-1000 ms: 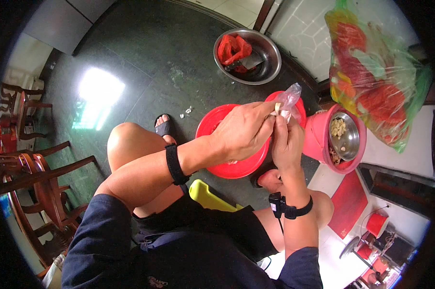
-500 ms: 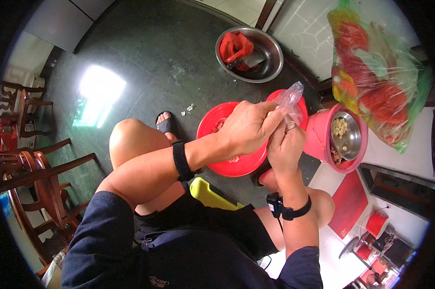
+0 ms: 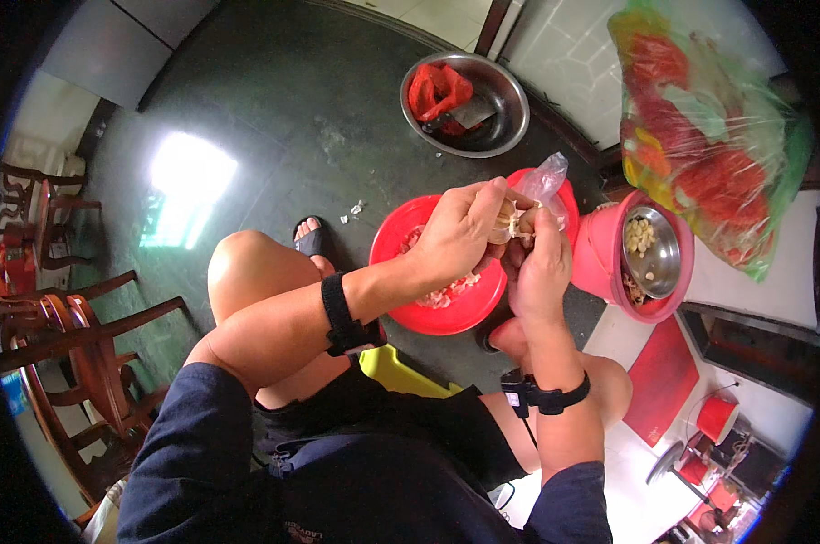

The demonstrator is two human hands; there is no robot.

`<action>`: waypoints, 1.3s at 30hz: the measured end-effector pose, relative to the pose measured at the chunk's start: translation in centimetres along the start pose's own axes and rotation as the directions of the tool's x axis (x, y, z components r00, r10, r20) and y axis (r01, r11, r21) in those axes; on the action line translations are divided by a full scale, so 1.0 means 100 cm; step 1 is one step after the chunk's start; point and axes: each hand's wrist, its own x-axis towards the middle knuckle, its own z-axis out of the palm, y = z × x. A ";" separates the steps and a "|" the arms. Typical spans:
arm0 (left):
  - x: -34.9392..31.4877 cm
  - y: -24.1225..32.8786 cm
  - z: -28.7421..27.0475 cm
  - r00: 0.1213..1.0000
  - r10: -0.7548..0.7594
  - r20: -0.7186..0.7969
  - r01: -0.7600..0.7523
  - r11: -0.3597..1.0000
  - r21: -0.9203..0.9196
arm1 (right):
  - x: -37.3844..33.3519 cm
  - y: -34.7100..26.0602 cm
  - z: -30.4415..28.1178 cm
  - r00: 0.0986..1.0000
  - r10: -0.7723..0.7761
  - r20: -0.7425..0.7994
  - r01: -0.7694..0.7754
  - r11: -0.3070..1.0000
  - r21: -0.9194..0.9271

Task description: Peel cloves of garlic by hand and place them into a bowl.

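Half a second ago the hands hid it; now I see garlic [image 3: 501, 224] above the red basin's [image 3: 473, 312] right edge, pinched by left hand [image 3: 455, 227] and right hand [image 3: 539, 267] together. Fingers cover part; the left forearm [image 3: 387, 279] blocks some basin. Below the basin, pale shirt lettering [image 3: 306, 529] is blurred.

Left hand [image 3: 460, 228] and right hand [image 3: 539, 272] both gripping a garlic bulb [image 3: 501, 228] lol, red basin [image 3: 457, 321] with pale bits [image 3: 453, 292] nearby, whitish cloves [image 3: 639, 236] in a steel bowl [image 3: 661, 260].
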 end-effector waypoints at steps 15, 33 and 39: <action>0.016 -0.027 -0.042 0.911 -0.384 0.149 0.412 0.857 -0.311 | -0.002 0.030 -0.053 0.897 -0.055 0.439 0.433 0.315 -0.844; 0.014 -0.007 -0.023 0.949 -0.135 0.286 0.252 0.871 -0.422 | -0.004 -0.028 -0.008 0.761 -0.595 0.259 0.631 0.585 -0.509; 0.012 -0.007 -0.024 0.957 -0.076 0.281 0.175 0.921 -0.348 | -0.002 -0.025 -0.019 0.772 -0.573 0.276 0.630 0.627 -0.458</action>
